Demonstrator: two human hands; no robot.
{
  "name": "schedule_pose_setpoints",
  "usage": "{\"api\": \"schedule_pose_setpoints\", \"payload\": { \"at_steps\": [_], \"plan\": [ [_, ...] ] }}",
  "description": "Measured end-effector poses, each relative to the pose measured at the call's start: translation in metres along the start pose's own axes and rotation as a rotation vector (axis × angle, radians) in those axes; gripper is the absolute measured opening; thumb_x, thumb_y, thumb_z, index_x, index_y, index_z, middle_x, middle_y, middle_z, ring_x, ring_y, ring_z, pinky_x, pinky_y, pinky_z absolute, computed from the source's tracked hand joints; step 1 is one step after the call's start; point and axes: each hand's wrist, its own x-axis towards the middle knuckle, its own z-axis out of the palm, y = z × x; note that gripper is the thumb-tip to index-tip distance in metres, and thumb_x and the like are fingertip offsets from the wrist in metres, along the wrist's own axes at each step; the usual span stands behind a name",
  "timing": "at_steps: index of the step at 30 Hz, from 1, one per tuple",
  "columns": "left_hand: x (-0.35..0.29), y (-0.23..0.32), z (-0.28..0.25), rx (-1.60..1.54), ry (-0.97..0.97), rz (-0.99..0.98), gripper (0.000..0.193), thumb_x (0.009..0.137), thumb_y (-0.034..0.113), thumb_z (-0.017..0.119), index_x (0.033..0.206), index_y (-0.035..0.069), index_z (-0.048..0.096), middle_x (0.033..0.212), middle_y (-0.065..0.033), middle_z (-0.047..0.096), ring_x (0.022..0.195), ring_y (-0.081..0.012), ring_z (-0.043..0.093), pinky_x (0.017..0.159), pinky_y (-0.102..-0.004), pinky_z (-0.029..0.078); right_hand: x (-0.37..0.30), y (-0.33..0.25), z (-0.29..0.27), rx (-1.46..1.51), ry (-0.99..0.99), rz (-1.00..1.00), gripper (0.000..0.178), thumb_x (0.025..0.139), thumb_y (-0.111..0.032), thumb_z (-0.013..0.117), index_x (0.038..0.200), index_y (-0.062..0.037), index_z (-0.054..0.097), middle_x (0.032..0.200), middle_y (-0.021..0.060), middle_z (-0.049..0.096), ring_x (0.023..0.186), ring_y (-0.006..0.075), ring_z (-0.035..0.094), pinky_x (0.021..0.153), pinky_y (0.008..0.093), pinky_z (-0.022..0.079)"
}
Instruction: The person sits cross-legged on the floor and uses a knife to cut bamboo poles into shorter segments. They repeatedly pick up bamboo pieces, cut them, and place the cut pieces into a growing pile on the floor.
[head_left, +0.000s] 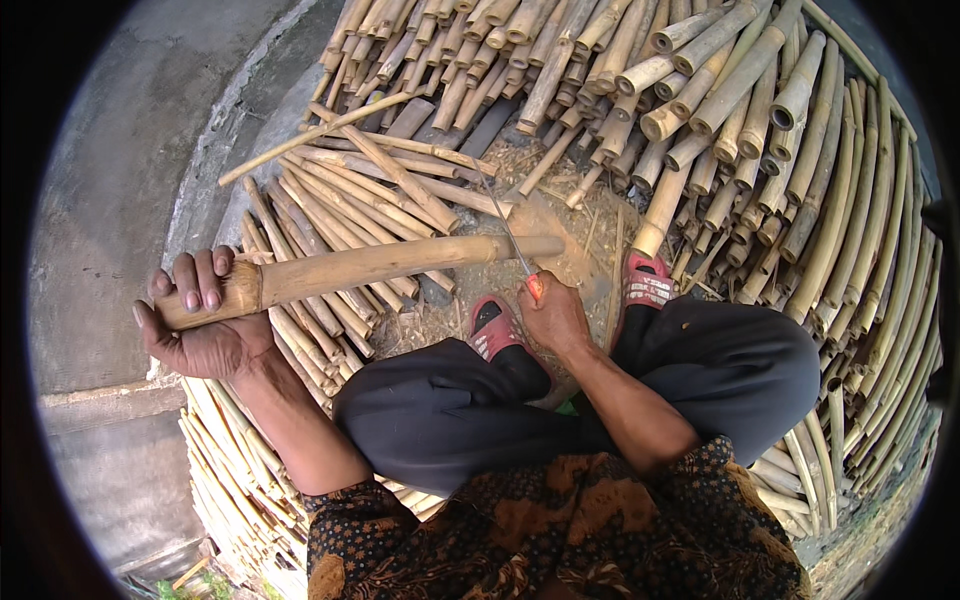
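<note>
My left hand [215, 320] is wrapped round the thick near-left end of a bamboo pole [380, 264], just by its fibrous node. The pole runs across in front of my knees, its far end reaching to the right over the sawdust. My right hand [556, 312] grips the red-orange handle of a handsaw [509, 224]. The thin blade points away from me and crosses the pole near its right end. Whether the teeth have cut into the bamboo I cannot tell.
Loose bamboo sticks [330, 200] lie in a heap beyond the pole on the left. Large stacks of hollow bamboo poles [720, 110] rise ahead and to the right. Sawdust [550, 215] and chips cover the ground between my red sandals [492, 330]. A grey concrete surface [110, 220] extends at left.
</note>
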Motion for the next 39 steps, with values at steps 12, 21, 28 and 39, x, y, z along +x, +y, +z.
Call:
{"api": "schedule_pose_setpoints", "payload": {
  "at_steps": [12,21,28,39],
  "plan": [
    [0.005,-0.001,-0.004,-0.059,-0.137,-0.077,0.032,0.088,0.042,0.070,0.087,0.012,0.060,0.076,-0.0012,0.049,0.077,-0.0166,0.048,0.084,-0.0370,0.037,0.005,0.002,-0.008,-0.036,-0.040,-0.027,0.028,0.092,-0.025,0.066,0.104,0.0003,0.064,0.089,0.0284,0.071,0.086,0.0477,0.070,0.080,0.0529,0.055],
    [0.001,0.002,0.004,0.168,-0.100,0.012,0.032,0.094,0.041,0.058,0.092,0.009,0.059,0.077,-0.0050,0.050,0.076,-0.0182,0.045,0.076,-0.0346,0.035,-0.003,0.009,-0.006,-0.055,-0.023,-0.056,0.027,0.091,-0.023,0.068,0.105,-0.0002,0.064,0.086,0.0296,0.070,0.085,0.0490,0.069,0.076,0.0548,0.055],
    [-0.001,0.005,0.005,0.041,-0.015,-0.042,0.027,0.093,0.036,0.059,0.089,0.009,0.055,0.082,-0.0066,0.047,0.077,-0.0189,0.045,0.074,-0.0356,0.038,-0.009,0.000,-0.012,0.062,0.017,-0.047,0.027,0.092,-0.024,0.066,0.105,-0.0003,0.063,0.084,0.0279,0.070,0.082,0.0475,0.069,0.075,0.0534,0.055],
    [-0.002,0.009,0.001,0.129,-0.004,0.035,0.025,0.095,0.033,0.055,0.090,0.008,0.055,0.078,-0.0054,0.048,0.073,-0.0175,0.045,0.068,-0.0335,0.041,-0.005,0.016,-0.003,-0.045,0.009,0.052,0.028,0.092,-0.026,0.067,0.103,-0.0003,0.065,0.086,0.0293,0.070,0.085,0.0481,0.070,0.077,0.0532,0.056]
  ]
}}
